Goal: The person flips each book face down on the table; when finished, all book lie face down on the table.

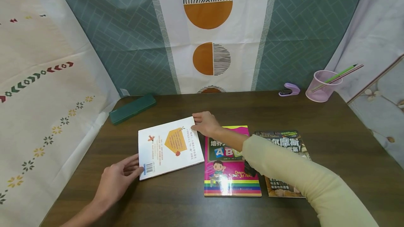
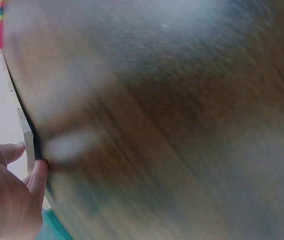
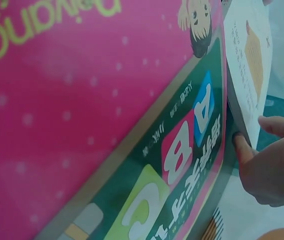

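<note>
A white book (image 1: pixel 170 148) with an orange panel and a barcode lies turned at a slant, held at two corners. My left hand (image 1: pixel 118 178) pinches its near left corner; in the left wrist view the thumb is over the book's edge and a finger (image 2: pixel 39 175) is under it. At the far right corner my right hand (image 1: pixel 206 124) pinches the book, thumb and finger on either side, as the right wrist view shows. Right beside it lies a pink ABC book (image 1: pixel 231 188), partly covered by my right forearm. A dark-covered book (image 1: pixel 279 186) lies farther right, also partly hidden by the sleeve.
A green case (image 1: pixel 132 109) lies at the table's far left. Toward the back right are a purple stapler (image 1: pixel 289 89) and a pink cup (image 1: pixel 318 92) with pencils. Patterned cloths hang behind and at both sides of the brown table (image 1: pixel 176 202).
</note>
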Demonstrator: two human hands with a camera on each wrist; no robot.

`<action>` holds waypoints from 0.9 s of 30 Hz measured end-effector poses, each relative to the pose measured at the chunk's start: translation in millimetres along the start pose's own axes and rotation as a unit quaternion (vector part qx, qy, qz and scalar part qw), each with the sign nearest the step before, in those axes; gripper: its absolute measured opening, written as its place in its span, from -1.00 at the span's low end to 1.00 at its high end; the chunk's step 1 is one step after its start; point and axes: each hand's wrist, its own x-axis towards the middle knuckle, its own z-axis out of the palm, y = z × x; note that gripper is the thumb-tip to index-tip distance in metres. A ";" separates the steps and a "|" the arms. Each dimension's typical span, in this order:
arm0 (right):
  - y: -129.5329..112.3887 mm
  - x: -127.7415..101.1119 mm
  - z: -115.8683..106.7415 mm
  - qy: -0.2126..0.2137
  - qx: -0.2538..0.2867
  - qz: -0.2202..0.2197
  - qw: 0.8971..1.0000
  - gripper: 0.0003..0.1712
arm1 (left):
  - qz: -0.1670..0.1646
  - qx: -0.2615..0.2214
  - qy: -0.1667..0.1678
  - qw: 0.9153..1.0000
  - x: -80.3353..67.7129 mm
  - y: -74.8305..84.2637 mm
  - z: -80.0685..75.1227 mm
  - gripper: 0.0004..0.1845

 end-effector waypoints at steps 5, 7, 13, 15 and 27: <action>-0.7 2.0 3.3 -0.023 -0.013 0.017 1.000 -0.21 | 0.041 0.055 0.021 0.997 -1.9 1.4 3.9 -0.39; -0.7 2.7 5.0 -0.027 -0.023 0.019 0.999 -0.17 | 0.045 0.067 0.022 0.996 -2.2 2.2 4.2 -0.41; 0.3 3.4 10.8 -0.026 -0.056 0.024 0.998 -0.08 | 0.056 0.088 0.026 0.994 -1.7 1.7 4.9 -0.56; 0.4 2.3 12.4 -0.026 -0.072 0.022 0.997 -0.04 | 0.060 0.092 0.027 0.994 -1.1 1.1 5.0 -0.58; 2.8 -4.5 15.0 -0.043 -0.111 0.015 0.993 0.09 | 0.081 0.124 0.032 0.988 15.4 -7.7 -5.4 -0.47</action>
